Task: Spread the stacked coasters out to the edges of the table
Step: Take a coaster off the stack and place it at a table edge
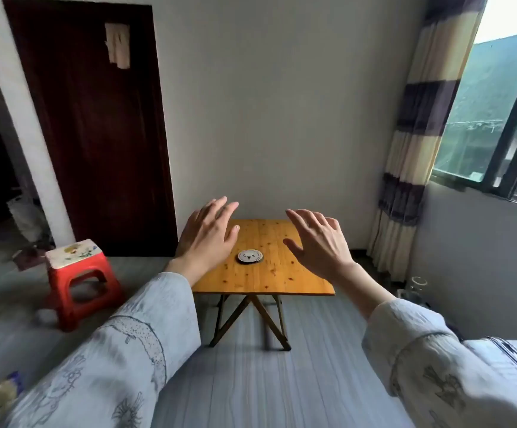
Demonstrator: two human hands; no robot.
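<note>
— What was nearest the camera?

— Two pale sleeves with a printed pattern, the left sleeve (121, 344) and the right sleeve (430, 359), reaching forward over a grey floor (266, 381). Past them the left hand (206, 237) and the right hand (322, 244) were raised, backs up, fingers spread and holding nothing.

— Were they touching anything?

— No. Both seemed to float in front of the table, apart from each other, with the stack showing in the gap between them.

— And the coasters?

— A small stack of round coasters (250, 256) lay near the middle of the wooden folding table (281, 282). The top one was white with a dark rim and a few black marks (too small to read as a picture). The edges of lower ones peeked out slightly, so the stack was not quite square. How many there were I could not tell.

— How much room around it?

— Bare plank on every side; the stack sat well apart from all four table edges.

— And beyond?

— A red stool (79, 282) stood on the floor to the left, well clear of the table, a dark door (96, 134) behind it. The far table edge sat near the plain wall (281, 118), with a striped curtain (417, 149) and a window (497, 118) to the right
</note>
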